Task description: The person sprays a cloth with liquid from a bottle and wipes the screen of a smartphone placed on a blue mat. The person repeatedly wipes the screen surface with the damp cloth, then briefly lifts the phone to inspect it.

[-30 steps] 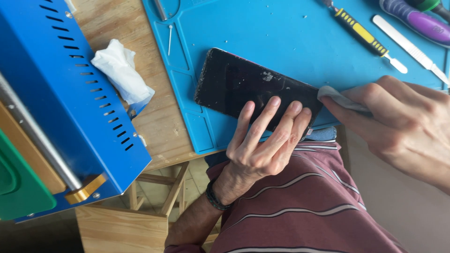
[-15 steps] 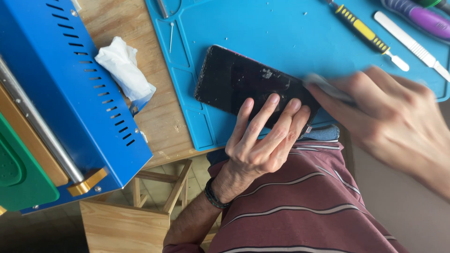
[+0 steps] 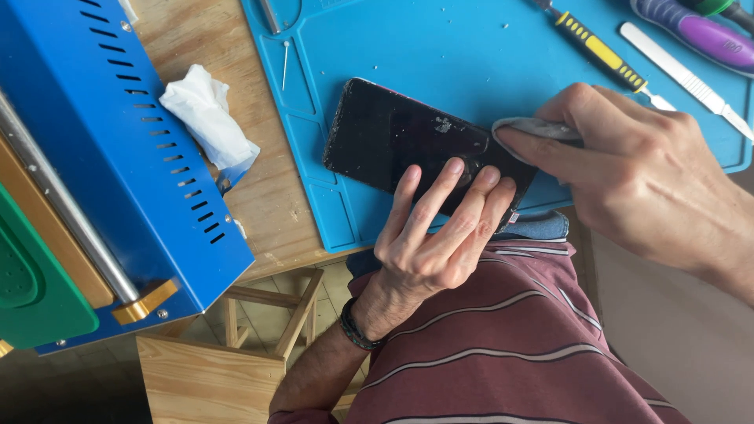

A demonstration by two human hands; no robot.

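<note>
Glossy black phone panel, flat left hand pinning, right hand pinching soft cloth.

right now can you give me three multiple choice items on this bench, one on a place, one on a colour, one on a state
1. Where does the dark phone lie?
A. on the blue mat
B. on the bare wood
C. on the blue machine

2. What colour is the crumpled tissue beside the machine?
A. green
B. white
C. purple

3. What is the left hand doing?
A. lifting the phone
B. holding a screwdriver
C. pressing flat on the phone

Answers:
1 A, the mat shows all round the phone.
2 B, it is white against the wood.
3 C, its fingers lie spread on the screen while the right hand presses a cloth to it.
</note>
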